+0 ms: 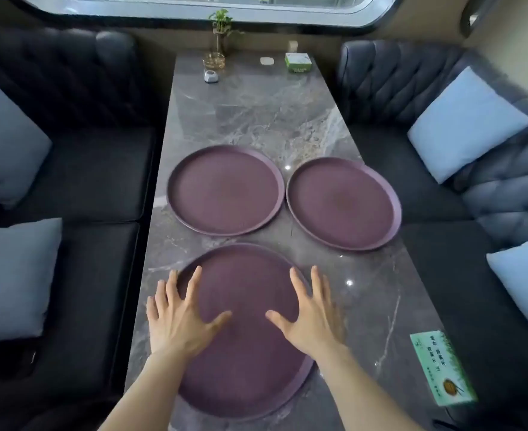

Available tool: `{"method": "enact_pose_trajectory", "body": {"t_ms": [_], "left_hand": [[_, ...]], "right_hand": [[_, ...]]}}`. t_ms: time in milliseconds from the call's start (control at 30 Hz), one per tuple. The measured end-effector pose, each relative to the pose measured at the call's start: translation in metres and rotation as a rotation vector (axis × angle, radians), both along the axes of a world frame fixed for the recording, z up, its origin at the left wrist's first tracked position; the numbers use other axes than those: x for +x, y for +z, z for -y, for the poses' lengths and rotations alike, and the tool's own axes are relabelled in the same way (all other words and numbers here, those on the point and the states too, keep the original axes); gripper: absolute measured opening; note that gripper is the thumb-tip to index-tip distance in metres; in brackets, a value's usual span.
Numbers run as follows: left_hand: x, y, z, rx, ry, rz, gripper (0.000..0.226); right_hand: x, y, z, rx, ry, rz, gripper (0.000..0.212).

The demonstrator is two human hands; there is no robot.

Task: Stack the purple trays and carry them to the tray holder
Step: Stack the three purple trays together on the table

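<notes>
Both bare forearms enter from the bottom of the frame, and the left hand (178, 318) and right hand (310, 315) lie spread, palms down, over the near purple tray (244, 362), fingers (194, 284) splayed and released, grasping nothing. This round tray sits in the lower centre of the dark marble table (256, 113), directly beneath the palms, so neither hand is nearer than the other; the left fingers reach over its left rim and the right fingers over its right rim. Being round, it has no long axis. I cannot tell whether the palms press on it or hover just above. Farther up, at mid-frame, the left far tray (225, 191) and the right far tray (343, 203) lie side by side, their rims almost touching, the right one close to the table's right edge. Bare marble separates them from the near tray, which I judge leaves room to lift or slide. A green card (443, 368) lies at lower right, near that edge. Small items and a plant cluster at the far end, well apart. No tray holder is in view.
</notes>
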State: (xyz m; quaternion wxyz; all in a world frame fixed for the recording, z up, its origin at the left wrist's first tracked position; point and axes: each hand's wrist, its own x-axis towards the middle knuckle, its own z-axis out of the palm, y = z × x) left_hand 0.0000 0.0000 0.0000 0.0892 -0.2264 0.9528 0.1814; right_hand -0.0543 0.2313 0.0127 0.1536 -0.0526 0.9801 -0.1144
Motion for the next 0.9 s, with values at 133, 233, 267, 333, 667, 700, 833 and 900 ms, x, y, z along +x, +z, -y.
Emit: {"method": "enact_pose_trajectory", "body": {"t_ms": [133,233,267,333,667,700,833,900], "left_hand": [[0.012,-0.022,0.000,0.038,-0.030,0.186,0.127],[0.018,-0.036,-0.006,0.013,-0.069,0.272,0.135],[0.020,-0.038,-0.007,-0.005,-0.089,0.300,0.136],[0.023,-0.045,-0.011,-0.039,-0.126,0.331,0.138],[-0.001,-0.049,-0.042,-0.143,-0.202,0.317,0.131],[-0.005,-0.049,-0.047,-0.140,-0.205,0.314,0.131],[-0.017,-0.046,-0.065,-0.134,-0.211,0.299,0.127],[-0.023,-0.045,-0.070,-0.137,-0.234,0.306,0.124]], "right_hand": [[0.011,-0.026,-0.005,0.030,0.058,0.048,0.110],[0.017,-0.043,-0.006,0.022,0.113,0.078,0.114],[0.018,-0.048,-0.009,0.025,0.131,0.090,0.115],[0.022,-0.056,-0.012,0.044,0.166,0.096,0.116],[0.002,-0.066,-0.048,0.141,0.171,0.070,0.117],[-0.002,-0.065,-0.052,0.140,0.163,0.071,0.118],[-0.017,-0.062,-0.067,0.134,0.130,0.089,0.120],[-0.024,-0.061,-0.073,0.138,0.121,0.098,0.121]]}}
